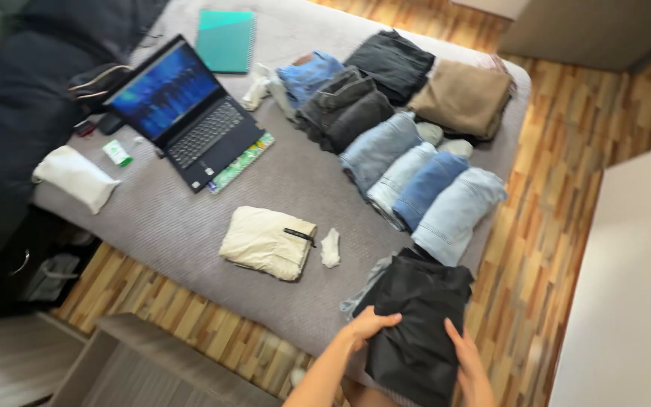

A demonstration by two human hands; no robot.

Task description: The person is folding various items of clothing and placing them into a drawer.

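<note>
My left hand (371, 326) and my right hand (467, 362) press on either side of a folded black garment (421, 316) at the near edge of the grey bed (190, 226). Both hands lie flat on the cloth with fingers spread over it. A bit of grey-blue fabric (362, 290) sticks out from under the garment on its left. Just beyond it lies a row of folded light and mid-blue jeans (423, 188).
Further back are dark folded trousers (344, 105), a black pair (393, 60) and a tan pair (461, 94). A folded cream garment (269, 241) and a small white cloth (330, 247) lie mid-bed. An open laptop (186, 113), teal notebook (224, 39) and white pouch (77, 177) sit left.
</note>
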